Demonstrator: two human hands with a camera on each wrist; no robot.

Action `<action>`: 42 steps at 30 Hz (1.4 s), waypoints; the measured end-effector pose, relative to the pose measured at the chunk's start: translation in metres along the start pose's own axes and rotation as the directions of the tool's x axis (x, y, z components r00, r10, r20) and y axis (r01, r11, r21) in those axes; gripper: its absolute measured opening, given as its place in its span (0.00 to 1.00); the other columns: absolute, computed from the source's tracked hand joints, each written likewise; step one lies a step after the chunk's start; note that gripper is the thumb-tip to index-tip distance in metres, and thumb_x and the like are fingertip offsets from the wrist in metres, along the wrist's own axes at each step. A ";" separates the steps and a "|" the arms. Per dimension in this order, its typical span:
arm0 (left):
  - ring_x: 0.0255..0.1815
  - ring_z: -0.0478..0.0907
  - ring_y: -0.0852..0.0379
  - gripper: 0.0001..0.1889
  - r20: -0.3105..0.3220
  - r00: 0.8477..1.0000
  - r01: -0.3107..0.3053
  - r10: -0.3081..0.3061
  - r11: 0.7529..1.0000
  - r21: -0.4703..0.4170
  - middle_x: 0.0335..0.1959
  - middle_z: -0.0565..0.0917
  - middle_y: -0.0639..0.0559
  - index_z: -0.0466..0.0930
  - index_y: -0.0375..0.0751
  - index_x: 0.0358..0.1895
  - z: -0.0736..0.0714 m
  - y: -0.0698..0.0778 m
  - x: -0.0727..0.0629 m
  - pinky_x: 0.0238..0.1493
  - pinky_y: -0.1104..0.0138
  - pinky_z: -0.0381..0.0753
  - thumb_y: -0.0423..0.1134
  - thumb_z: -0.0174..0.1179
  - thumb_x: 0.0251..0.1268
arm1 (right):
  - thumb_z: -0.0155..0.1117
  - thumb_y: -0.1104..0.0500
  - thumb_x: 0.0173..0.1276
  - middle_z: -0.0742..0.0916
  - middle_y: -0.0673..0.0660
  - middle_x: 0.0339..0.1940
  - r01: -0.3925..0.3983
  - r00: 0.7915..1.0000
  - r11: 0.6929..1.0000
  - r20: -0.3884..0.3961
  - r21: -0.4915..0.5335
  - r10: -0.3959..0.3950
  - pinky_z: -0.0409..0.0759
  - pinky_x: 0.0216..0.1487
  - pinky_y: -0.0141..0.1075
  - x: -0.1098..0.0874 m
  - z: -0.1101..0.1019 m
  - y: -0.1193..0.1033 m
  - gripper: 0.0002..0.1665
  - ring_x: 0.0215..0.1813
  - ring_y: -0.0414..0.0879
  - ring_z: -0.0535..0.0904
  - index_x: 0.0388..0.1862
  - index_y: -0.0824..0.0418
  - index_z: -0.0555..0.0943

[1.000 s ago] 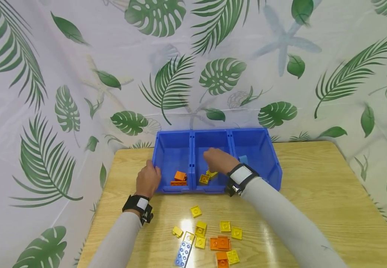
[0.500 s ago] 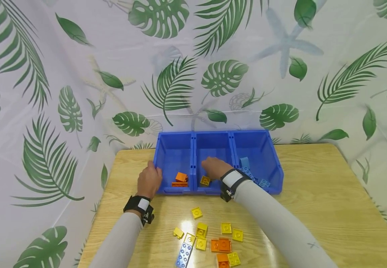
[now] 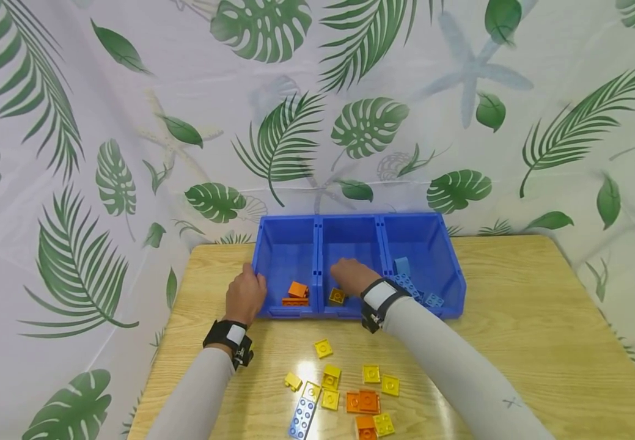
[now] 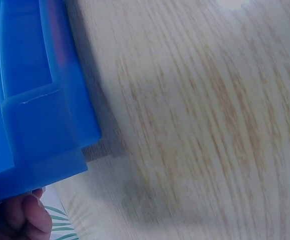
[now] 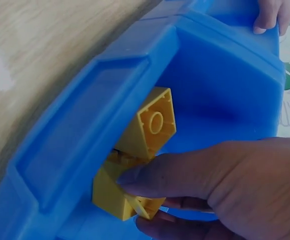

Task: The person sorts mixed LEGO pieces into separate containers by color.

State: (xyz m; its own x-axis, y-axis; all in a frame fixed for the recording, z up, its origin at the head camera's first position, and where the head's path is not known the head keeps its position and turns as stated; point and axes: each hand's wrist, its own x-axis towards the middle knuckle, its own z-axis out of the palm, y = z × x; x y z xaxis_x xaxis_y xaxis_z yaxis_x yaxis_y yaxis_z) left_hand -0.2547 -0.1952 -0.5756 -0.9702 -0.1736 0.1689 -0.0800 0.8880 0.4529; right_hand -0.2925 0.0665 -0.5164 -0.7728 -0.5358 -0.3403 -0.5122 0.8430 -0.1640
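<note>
My left hand (image 3: 245, 296) grips the left wall of a blue three-compartment bin (image 3: 286, 313). Its fingertips (image 4: 37, 215) show against that wall in the left wrist view. Reaching into the middle compartment, my right hand (image 3: 357, 276) pinches a yellow toy brick (image 5: 146, 206) between thumb and fingers, low near the front wall. A second yellow brick (image 5: 157, 122), hollow side showing, leans right beside it. Orange bricks (image 3: 297, 289) lie in the left compartment. Blue bricks (image 3: 405, 282) lie in the right one, partly hidden behind my right wrist.
On the wooden table (image 3: 515, 318) before the bin are loose yellow bricks (image 3: 323, 348), orange bricks (image 3: 368, 401) and a long pale blue brick (image 3: 302, 418). A leaf-print sheet (image 3: 372, 140) hangs close behind the bin and along the left side.
Over the last second my right hand has shifted slightly left and down within the middle compartment, uncovering more blue bricks on the right. My left hand keeps its hold on the bin.
</note>
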 end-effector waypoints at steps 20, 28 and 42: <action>0.31 0.87 0.33 0.12 -0.014 1.000 -0.005 0.005 1.000 -0.001 0.29 0.85 0.33 0.74 0.32 0.43 0.000 -0.002 -0.001 0.31 0.44 0.82 0.40 0.54 0.75 | 0.68 0.68 0.68 0.86 0.64 0.54 0.015 0.999 0.988 -0.032 -0.151 -0.020 0.86 0.50 0.49 -0.008 -0.003 0.001 0.16 0.54 0.59 0.80 0.54 0.64 0.85; 0.31 0.87 0.33 0.12 -0.009 1.000 -0.006 0.006 1.000 -0.007 0.29 0.85 0.33 0.74 0.32 0.44 -0.002 -0.001 0.000 0.31 0.44 0.83 0.41 0.54 0.76 | 0.76 0.62 0.63 0.82 0.64 0.63 0.088 0.989 0.986 -0.103 -0.144 -0.103 0.84 0.55 0.50 -0.042 -0.025 0.004 0.35 0.58 0.60 0.79 0.69 0.60 0.76; 0.33 0.87 0.33 0.13 0.023 1.000 0.019 -0.018 1.000 -0.012 0.31 0.85 0.33 0.73 0.32 0.45 -0.004 0.001 -0.001 0.33 0.44 0.83 0.42 0.52 0.77 | 0.83 0.61 0.56 0.78 0.62 0.71 0.242 0.969 0.969 -0.038 -0.052 -0.244 0.86 0.53 0.45 -0.116 -0.017 -0.016 0.49 0.66 0.58 0.76 0.76 0.54 0.70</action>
State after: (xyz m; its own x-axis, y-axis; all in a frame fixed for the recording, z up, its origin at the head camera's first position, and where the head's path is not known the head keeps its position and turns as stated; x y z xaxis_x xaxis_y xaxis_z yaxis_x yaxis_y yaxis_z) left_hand -0.2527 -0.1957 -0.5716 -0.9737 -0.1799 0.1400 -0.0955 0.8796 0.4660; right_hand -0.2010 0.1141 -0.4582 -0.6383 -0.7265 -0.2546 -0.7026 0.6849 -0.1931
